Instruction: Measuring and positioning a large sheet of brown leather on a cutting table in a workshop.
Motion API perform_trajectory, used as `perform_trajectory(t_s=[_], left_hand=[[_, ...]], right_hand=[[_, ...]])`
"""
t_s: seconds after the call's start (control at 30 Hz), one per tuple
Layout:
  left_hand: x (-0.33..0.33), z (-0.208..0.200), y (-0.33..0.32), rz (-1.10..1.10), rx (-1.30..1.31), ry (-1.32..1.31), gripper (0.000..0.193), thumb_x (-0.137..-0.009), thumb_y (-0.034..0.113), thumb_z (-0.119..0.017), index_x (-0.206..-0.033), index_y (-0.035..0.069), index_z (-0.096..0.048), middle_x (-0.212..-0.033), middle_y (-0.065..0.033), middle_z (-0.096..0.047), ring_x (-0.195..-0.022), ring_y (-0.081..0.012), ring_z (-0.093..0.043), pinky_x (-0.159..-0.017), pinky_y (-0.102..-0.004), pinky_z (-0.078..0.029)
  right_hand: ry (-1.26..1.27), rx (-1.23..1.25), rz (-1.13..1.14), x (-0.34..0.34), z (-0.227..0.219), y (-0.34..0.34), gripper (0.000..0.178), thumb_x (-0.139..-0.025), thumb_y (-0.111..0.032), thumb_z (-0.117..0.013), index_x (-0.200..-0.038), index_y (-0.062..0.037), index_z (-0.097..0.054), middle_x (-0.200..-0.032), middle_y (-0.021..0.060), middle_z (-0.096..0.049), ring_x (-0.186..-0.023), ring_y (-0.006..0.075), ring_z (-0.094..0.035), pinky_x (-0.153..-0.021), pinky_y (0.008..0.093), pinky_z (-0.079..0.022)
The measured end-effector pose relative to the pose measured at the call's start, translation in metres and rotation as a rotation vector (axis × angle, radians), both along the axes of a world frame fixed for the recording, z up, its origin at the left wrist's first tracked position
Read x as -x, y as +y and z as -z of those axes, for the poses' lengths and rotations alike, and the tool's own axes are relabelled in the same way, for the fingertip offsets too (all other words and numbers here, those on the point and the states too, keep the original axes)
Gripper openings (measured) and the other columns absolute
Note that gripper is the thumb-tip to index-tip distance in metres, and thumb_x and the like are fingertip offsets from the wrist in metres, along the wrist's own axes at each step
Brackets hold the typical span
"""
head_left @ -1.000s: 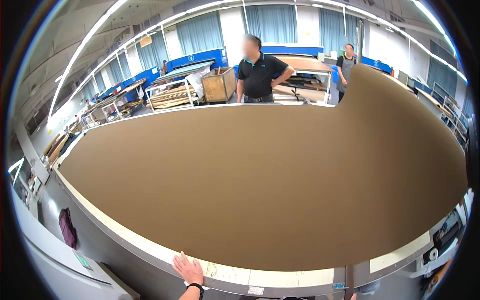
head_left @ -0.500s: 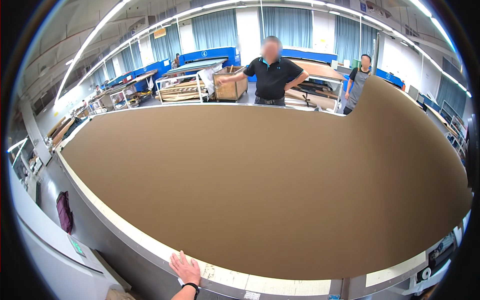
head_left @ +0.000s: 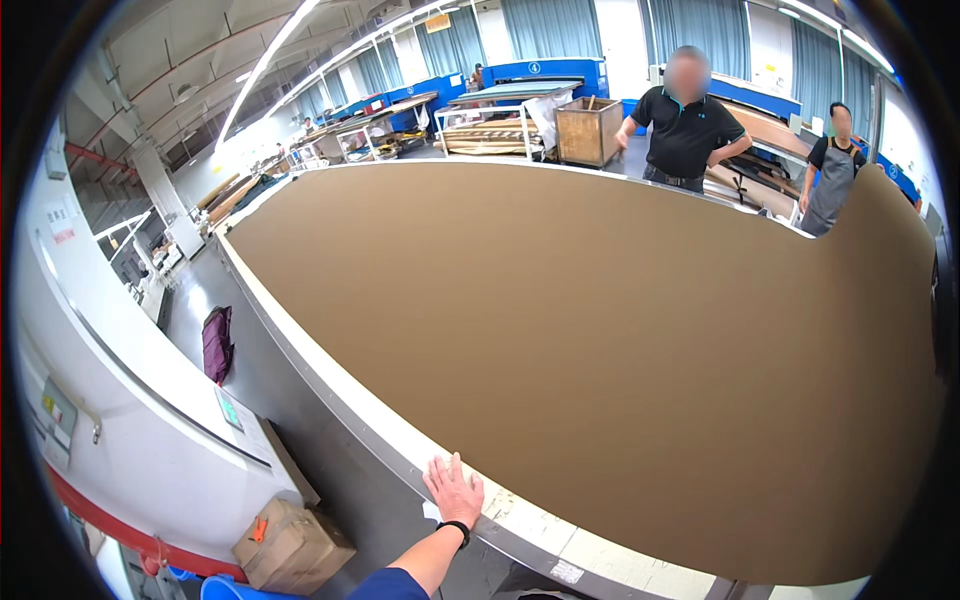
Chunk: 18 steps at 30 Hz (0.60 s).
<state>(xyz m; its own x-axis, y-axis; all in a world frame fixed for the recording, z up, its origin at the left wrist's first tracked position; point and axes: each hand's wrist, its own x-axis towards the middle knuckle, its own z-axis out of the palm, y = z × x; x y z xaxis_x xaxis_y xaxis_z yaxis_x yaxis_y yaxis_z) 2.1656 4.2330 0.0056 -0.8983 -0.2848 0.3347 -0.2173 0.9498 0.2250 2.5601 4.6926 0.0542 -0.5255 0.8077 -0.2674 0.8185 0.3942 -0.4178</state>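
A large brown sheet of material covers most of the long table, its surface smooth. My left hand, with a dark band at the wrist, rests palm down on the table's pale edge strip. Its fingers are spread and hold nothing, with their tips close to the sheet's near border. At the far right the sheet rises in a raised curve. My right hand is out of view.
Across the table stands a person in a black shirt; another in a grey apron stands farther right. To my left are a white machine, a cardboard box, a blue bin and a purple bundle on the floor.
My view has turned left, bringing in the cardboard box and more of the white machine. My left hand still lies spread on the edge strip.
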Motion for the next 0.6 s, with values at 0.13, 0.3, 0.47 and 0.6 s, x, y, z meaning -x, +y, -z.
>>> perform_trajectory(t_s=[0.13,0.3,0.47,0.6], left_hand=[[0.007,-0.001,0.007,0.014,0.023,0.009,0.061,-0.084,0.035,-0.055,-0.136,0.006,-0.046,-0.145,-0.0263,-0.031,-0.140,-0.0406,-0.021,-0.115,-0.0559,-0.012],[-0.003,-0.011,0.001,0.070,-0.105,0.043,0.058,-0.082,0.031,-0.058,-0.133,0.006,-0.049,-0.144,-0.0255,-0.033,-0.139,-0.0398,-0.022,-0.114,-0.0548,-0.012],[-0.006,-0.006,-0.006,-0.004,0.006,-0.094,0.059,-0.089,0.027,-0.051,-0.141,0.002,-0.037,-0.150,-0.0259,-0.024,-0.142,-0.0379,-0.018,-0.116,-0.0524,-0.011],[0.004,-0.002,0.004,0.019,0.029,-0.104,0.059,-0.091,0.028,-0.049,-0.142,0.003,-0.035,-0.151,-0.0256,-0.023,-0.143,-0.0372,-0.017,-0.116,-0.0511,-0.012]], right_hand=[[-0.045,-0.066,0.069,-0.003,0.004,-0.007,0.043,-0.082,-0.031,-0.065,-0.111,0.0005,-0.060,-0.098,0.0244,-0.066,-0.093,0.0414,-0.062,-0.083,0.0459,-0.047],[0.044,-0.029,0.103,0.005,-0.007,-0.017,0.041,-0.082,-0.031,-0.064,-0.112,-0.0033,-0.058,-0.099,0.0259,-0.065,-0.096,0.0429,-0.061,-0.083,0.0484,-0.046],[0.029,0.018,0.175,0.013,-0.014,-0.019,0.038,-0.083,-0.031,-0.062,-0.108,-0.0039,-0.056,-0.097,0.0265,-0.064,-0.096,0.0454,-0.059,-0.082,0.0506,-0.046],[0.082,-0.005,0.164,0.003,-0.006,-0.018,0.035,-0.083,-0.032,-0.061,-0.104,-0.0043,-0.055,-0.095,0.0272,-0.063,-0.095,0.0474,-0.058,-0.080,0.0523,-0.045]])
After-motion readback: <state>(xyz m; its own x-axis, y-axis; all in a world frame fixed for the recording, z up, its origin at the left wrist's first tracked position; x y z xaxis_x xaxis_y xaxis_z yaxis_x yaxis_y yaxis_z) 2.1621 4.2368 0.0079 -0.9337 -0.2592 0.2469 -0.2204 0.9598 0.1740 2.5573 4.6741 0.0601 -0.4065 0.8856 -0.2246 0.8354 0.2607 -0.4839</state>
